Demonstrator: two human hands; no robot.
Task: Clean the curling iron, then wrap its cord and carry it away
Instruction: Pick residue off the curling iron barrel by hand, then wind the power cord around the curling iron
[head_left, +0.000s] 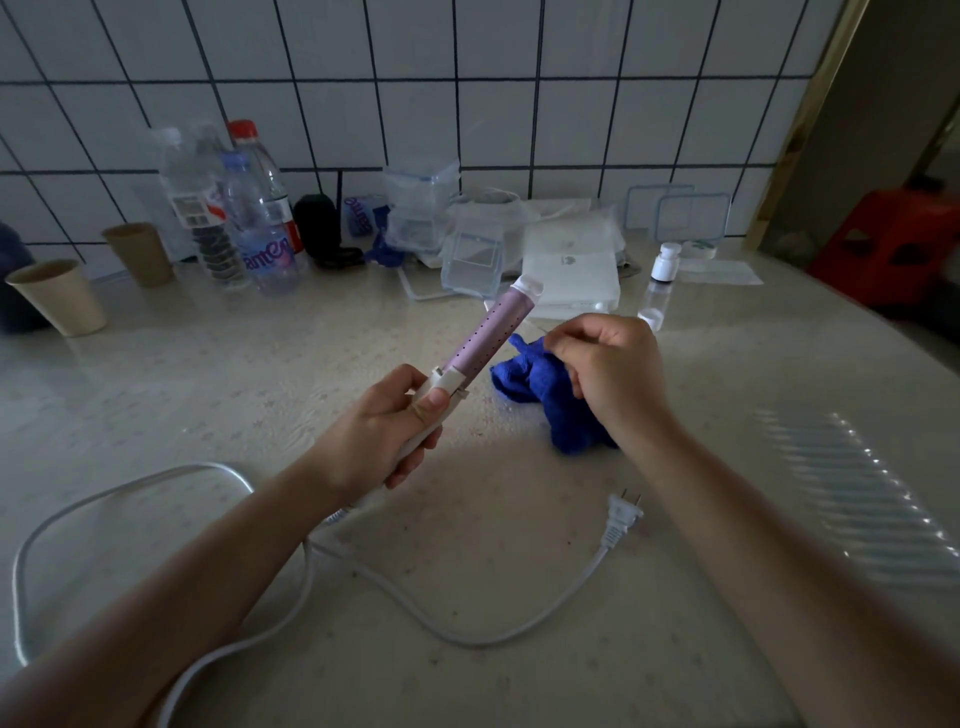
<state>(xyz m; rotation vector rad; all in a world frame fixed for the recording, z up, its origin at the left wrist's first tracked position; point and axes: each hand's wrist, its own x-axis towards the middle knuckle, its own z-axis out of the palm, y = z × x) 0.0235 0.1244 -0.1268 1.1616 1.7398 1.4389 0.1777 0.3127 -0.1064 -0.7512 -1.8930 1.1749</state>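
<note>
Iron: lilac perforated barrel, white tip and white handle; held tilted above the desk, tip pointing up and away toward the wall.

Left hand: closed around the iron's handle, thumb pressed on the clamp lever at the barrel's base.

Right hand: fingers curled, thumb and forefinger pinched together just right of the barrel; whether anything is between them cannot be told. Apart from the iron.

Cloth: blue, crumpled, lying on the desk under and beside the right hand; contact with the hand cannot be told.

Cord: white, running from the handle's end, looping loosely over the desk to the left and forward, unwound.

Plug: white, two prongs, lying flat on the desk between the forearms, nearer the right one.

Bottles: clear plastic, upright, at the back left by the tiled wall.

Cups: two, paper, tan, upright, left of the bottles.

Containers: clear plastic boxes and lids, at the back centre.

Small bottle: white, upright, back right.
</note>
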